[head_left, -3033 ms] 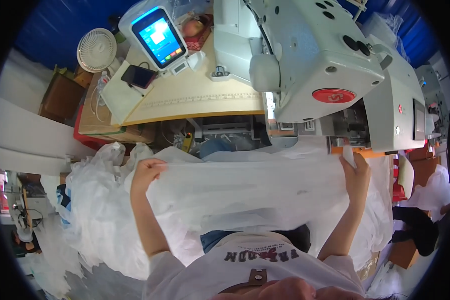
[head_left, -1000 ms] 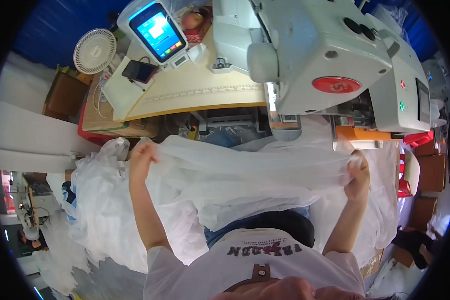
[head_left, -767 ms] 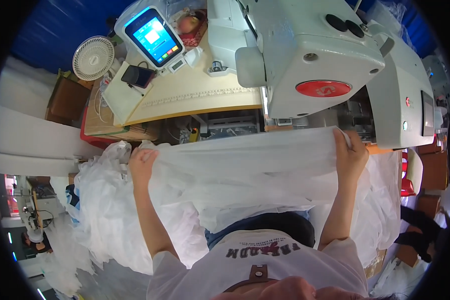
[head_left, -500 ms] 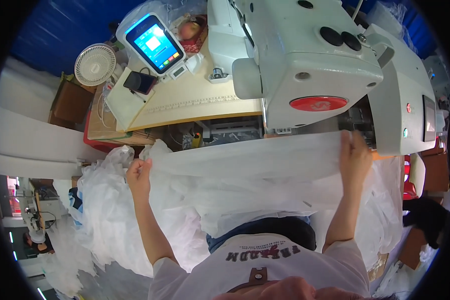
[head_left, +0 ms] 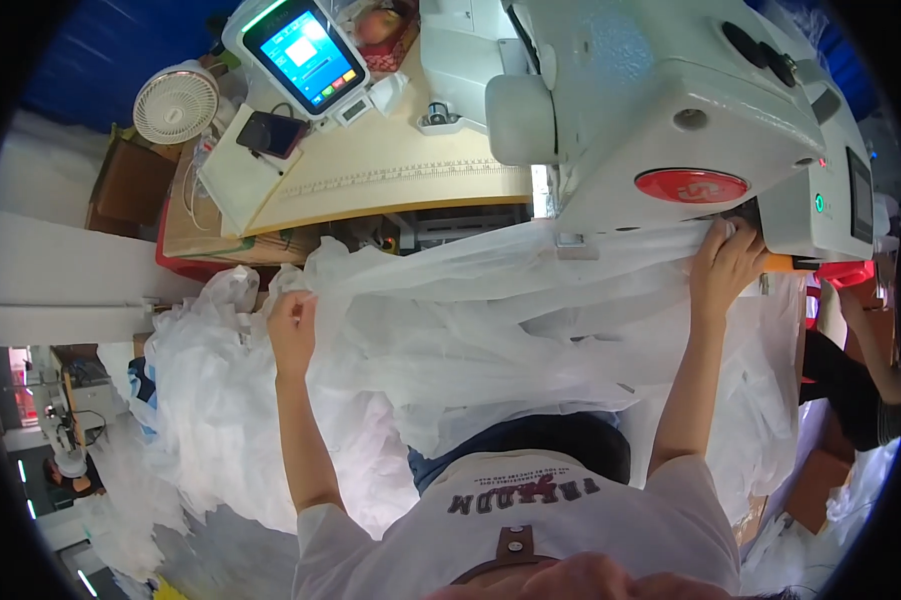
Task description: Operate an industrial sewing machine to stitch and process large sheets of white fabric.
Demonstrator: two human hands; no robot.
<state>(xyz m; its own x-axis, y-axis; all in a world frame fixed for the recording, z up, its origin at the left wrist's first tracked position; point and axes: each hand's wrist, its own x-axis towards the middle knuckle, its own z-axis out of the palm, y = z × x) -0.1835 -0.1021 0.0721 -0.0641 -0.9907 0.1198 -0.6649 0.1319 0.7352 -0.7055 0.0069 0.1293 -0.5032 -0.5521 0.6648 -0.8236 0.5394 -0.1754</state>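
Observation:
A wide length of sheer white fabric (head_left: 450, 310) stretches between my hands and drapes over my lap. My left hand (head_left: 293, 325) is closed in a pinch on its left end. At the other end my right hand (head_left: 725, 265) has its fingers curled over the fabric edge, close under the head of a large white sewing machine (head_left: 610, 110). The fabric's upper edge runs beneath the machine head, beside a small metal part (head_left: 573, 246). My right fingertips are partly hidden by the machine.
Behind the fabric lies a cream worktable (head_left: 390, 185) with a ruler strip, a phone (head_left: 272, 134), a lit control screen (head_left: 305, 58) and a small white fan (head_left: 176, 103). White fabric heaps (head_left: 210, 390) lie at left. A person in dark clothing (head_left: 850, 390) is at far right.
Both hands have moved up slightly in the picture. The fabric's right part has gone from in front of the machine to under its head. At right, the person's arm has come into view.

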